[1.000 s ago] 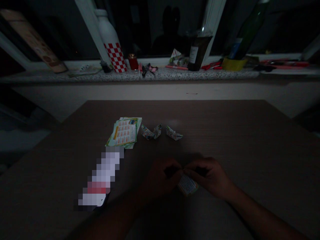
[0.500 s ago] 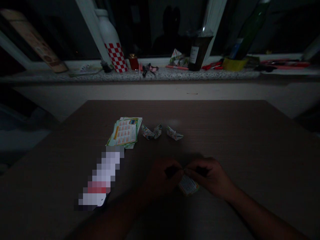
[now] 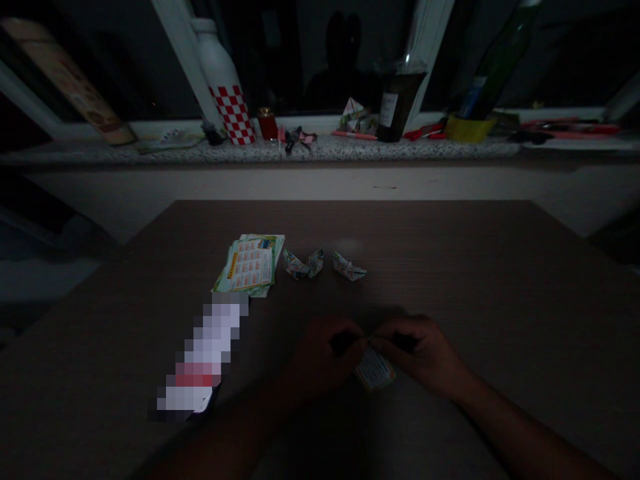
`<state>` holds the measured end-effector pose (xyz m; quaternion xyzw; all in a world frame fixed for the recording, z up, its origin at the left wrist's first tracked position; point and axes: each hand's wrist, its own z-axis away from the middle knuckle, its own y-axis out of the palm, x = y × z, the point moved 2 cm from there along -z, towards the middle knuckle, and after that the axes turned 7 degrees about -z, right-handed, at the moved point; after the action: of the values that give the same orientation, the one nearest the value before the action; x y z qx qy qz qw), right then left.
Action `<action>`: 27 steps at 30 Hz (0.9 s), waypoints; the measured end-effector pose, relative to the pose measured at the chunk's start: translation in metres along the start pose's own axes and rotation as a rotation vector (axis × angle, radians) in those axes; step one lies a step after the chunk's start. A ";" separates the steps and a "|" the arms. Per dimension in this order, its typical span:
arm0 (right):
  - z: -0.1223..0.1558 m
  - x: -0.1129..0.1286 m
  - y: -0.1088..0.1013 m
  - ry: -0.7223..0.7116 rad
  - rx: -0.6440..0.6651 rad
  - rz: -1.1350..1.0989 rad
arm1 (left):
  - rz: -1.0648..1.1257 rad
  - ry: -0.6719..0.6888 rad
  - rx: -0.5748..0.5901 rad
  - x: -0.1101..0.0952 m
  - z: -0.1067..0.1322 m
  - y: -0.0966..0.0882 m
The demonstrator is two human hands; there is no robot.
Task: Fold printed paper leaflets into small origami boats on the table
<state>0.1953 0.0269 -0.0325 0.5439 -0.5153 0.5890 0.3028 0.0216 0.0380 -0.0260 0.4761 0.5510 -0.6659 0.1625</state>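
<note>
In dim light, my left hand (image 3: 320, 357) and my right hand (image 3: 420, 353) meet over the near middle of a brown table (image 3: 500, 287). Both pinch the top edge of a small folded printed paper (image 3: 375, 370), which hangs below the fingertips just above the tabletop. Farther back lie two small folded paper boats (image 3: 303, 265) (image 3: 349, 267). A stack of printed calendar sheets (image 3: 249, 265) rests to their left.
A lit phone (image 3: 200, 363) lies at the near left of the table. Behind the table runs a granite windowsill (image 3: 260, 152) with a red-checked white bottle (image 3: 225, 87), a dark bottle (image 3: 397, 100), a green bottle (image 3: 493, 63), pens and small clutter.
Almost nothing has moved. The folded paper between my fingertips has shifted very slightly; both hands stay in the same place.
</note>
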 end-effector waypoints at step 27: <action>0.001 0.000 -0.003 -0.054 -0.078 0.040 | -0.020 -0.012 -0.030 0.000 -0.001 0.000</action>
<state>0.1983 0.0264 -0.0320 0.5370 -0.5566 0.5595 0.2979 0.0221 0.0386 -0.0264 0.4641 0.5647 -0.6618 0.1665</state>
